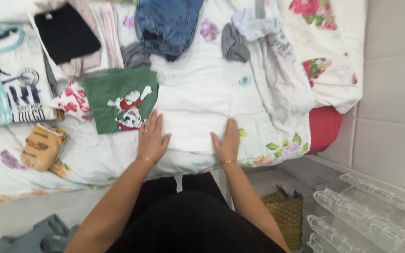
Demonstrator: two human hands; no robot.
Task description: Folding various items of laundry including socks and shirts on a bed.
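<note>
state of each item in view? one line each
left hand: open, flat on white garment
right hand: open, flat on white garment
white garment: folded, flat on the bed
green shirt: folded, print up
black garment: folded, on pink pile
jeans: loosely folded
grey socks: crumpled
yellow garment: bunched up
clear hangers: stacked, empty

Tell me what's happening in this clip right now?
A person presses both palms flat on a folded white garment lying on a floral bedsheet: left hand on its left edge, right hand on its right. A folded green printed T-shirt lies just left of it, with blue jeans and other clothes further up the bed.
</note>
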